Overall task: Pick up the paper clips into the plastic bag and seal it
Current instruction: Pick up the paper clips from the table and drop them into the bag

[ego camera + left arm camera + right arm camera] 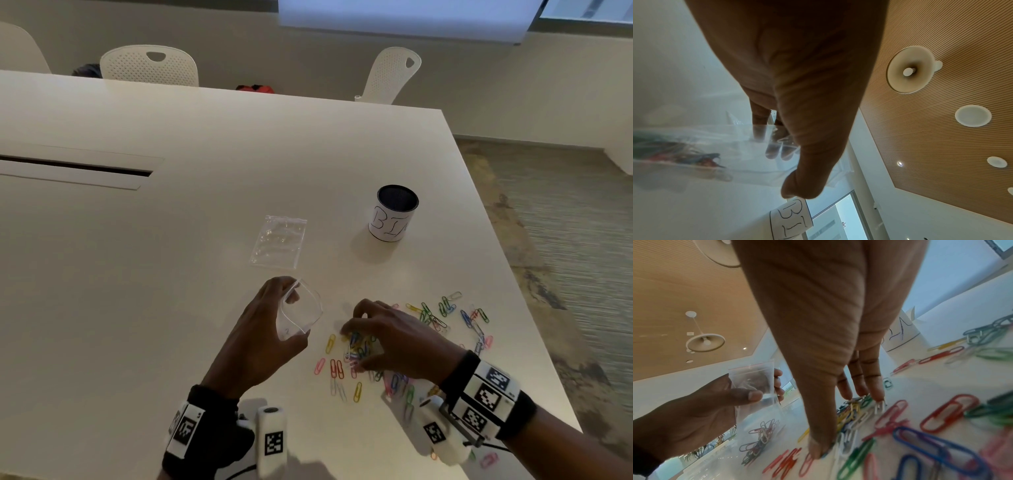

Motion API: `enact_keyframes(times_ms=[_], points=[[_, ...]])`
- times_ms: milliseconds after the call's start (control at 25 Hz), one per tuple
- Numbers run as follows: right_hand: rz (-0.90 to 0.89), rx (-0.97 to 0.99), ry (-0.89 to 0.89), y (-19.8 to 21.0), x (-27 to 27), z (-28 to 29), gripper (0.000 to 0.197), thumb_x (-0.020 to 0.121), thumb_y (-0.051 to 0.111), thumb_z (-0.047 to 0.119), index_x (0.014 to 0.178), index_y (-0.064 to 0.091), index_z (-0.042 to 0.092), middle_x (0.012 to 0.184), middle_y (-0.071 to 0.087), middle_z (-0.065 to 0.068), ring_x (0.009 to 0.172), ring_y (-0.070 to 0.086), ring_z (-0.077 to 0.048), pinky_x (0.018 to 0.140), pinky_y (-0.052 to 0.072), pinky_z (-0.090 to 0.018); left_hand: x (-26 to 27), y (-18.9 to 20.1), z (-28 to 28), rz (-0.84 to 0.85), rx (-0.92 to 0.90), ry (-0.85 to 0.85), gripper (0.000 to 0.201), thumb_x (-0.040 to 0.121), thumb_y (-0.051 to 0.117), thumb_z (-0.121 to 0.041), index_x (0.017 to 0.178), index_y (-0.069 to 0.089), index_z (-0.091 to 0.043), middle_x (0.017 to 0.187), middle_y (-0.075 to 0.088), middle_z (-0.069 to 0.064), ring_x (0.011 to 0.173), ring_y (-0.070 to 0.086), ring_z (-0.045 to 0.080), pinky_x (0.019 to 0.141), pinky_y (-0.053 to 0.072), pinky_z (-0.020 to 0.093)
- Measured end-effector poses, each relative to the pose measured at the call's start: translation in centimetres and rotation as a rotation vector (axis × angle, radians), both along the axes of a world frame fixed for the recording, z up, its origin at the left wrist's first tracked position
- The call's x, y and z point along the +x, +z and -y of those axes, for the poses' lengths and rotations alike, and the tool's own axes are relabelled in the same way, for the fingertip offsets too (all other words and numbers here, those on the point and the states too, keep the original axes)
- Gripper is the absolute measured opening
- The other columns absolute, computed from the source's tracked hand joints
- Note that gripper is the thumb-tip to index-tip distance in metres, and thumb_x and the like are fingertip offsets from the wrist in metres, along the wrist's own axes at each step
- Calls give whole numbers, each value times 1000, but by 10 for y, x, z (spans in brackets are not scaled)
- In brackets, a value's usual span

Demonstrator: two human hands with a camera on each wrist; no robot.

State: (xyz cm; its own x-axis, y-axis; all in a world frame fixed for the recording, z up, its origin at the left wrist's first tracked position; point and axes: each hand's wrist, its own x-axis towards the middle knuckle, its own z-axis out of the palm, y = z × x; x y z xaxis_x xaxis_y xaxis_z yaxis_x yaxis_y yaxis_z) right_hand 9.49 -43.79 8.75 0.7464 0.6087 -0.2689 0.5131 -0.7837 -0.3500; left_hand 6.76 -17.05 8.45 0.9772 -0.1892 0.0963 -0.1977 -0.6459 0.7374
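Paper clips (368, 353), thin looped wire coated in red, pink, yellow, green, blue and white, lie scattered flat on a smooth white table (171, 274), mostly under and right of the right hand.

Left to right: left hand (260, 339) pinches a small clear, glossy plastic bag (299, 313) between thumb and curled fingers, mouth held open, a few clips visible inside through the film in the right wrist view. Just right of it, right hand (394, 339) hovers palm down, fingertips (878, 394) and thumb curled onto a heap of clips, pinching several. Spare flat bag (279, 241) and a cylindrical paper-wrapped cup (394, 214) stand farther back.
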Motion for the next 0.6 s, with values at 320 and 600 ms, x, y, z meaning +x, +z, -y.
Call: enact_keyframes(times_ms=[320,600], points=[[80,61,-12,-6,-5,-11,19,99,64,32,115,69,25,121,61,5,103,61,-8,88,59,-27,-2,-1,-1,-11,-10,5,64,80,83,-29,130,43,-34,119,54,-18,112,57,5,84,46,12],[136,-27,-3,1,-11,-23,20,103,58,24,118,67,16,111,65,-1,90,68,-10,82,60,-23,-3,0,-2,15,-16,13,63,80,82,-32,131,45,-33,118,56,-17,111,57,7,87,46,17]])
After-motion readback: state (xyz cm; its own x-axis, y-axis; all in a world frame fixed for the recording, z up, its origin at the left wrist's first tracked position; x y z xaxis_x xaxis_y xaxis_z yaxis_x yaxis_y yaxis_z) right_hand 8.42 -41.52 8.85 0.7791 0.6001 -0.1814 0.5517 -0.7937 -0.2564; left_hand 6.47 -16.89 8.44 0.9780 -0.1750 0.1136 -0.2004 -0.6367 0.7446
